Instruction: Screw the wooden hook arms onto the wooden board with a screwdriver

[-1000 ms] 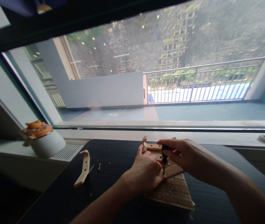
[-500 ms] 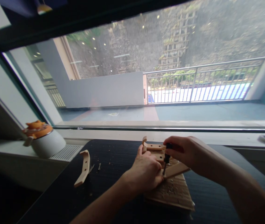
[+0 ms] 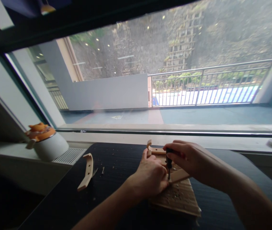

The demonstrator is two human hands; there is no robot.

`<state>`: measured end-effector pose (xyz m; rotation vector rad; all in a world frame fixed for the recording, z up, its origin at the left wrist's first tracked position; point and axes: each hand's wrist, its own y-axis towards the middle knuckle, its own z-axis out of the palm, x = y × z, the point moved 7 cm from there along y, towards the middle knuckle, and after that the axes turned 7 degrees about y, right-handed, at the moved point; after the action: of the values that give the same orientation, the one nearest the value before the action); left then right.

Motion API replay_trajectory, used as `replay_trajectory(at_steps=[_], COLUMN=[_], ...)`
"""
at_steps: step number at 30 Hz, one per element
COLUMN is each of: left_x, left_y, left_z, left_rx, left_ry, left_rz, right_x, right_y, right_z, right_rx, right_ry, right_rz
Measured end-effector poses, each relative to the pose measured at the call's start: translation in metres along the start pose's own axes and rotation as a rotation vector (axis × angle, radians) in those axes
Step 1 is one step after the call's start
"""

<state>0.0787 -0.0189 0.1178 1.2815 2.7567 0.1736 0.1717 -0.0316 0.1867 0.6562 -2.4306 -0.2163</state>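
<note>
Gripping screwdriver (image 3: 169, 163), right hand (image 3: 189, 157) curled above board (image 3: 185, 199); left hand (image 3: 150, 174) half-curled, hold hidden, blocking board's left; curved piece (image 3: 88, 170) farther left.

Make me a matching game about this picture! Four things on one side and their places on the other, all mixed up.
Things:
1. screwdriver
2. pot with an orange top
3. cardboard
4. metal railing

Places:
A. outdoors
B. lying on the dark table
C. in the right hand
D. on the ledge at the left

Right pairs: 1-C, 2-D, 3-B, 4-A
</note>
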Motion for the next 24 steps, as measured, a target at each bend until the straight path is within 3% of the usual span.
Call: replay_trajectory(at_steps=[7, 18, 24], left_x=[-0.001, -0.001, -0.001], left_y=[0.0, 0.0, 0.0], left_z=[0.0, -0.002, -0.001], left_rx=[-0.006, -0.002, -0.007], left_ry=[0.015, -0.004, -0.007], left_rz=[0.009, 0.013, 0.011], right_x=[-0.004, -0.022, -0.002], right_y=[0.001, 0.0, 0.001], right_z=[-0.001, -0.007, 0.0], right_rx=[-0.009, -0.057, -0.034], right_ry=[0.005, -0.188, -0.061], right_rz=[0.042, 0.194, 0.045])
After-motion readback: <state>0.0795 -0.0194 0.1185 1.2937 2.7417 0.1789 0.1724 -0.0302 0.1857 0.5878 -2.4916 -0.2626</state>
